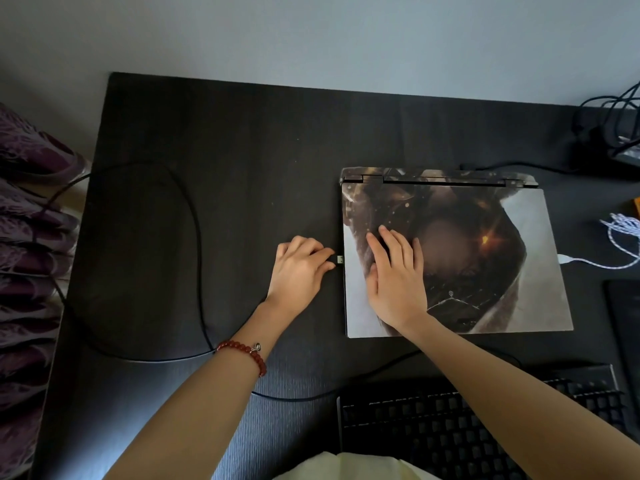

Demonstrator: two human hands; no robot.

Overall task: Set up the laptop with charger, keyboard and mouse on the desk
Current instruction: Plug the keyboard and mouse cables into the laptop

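A closed laptop with a printed picture on its lid lies on the dark desk, right of centre. My right hand rests flat on the lid's left part, fingers straight. My left hand pinches a small plug at the laptop's left edge. A black cable loops over the desk's left half and runs toward the black keyboard at the front right. A white braided cable is plugged into the laptop's right side.
A bundle of black cables and a dark device sit at the back right corner. A dark pad lies at the right edge. Purple patterned fabric borders the desk on the left. A pale wall runs behind the desk.
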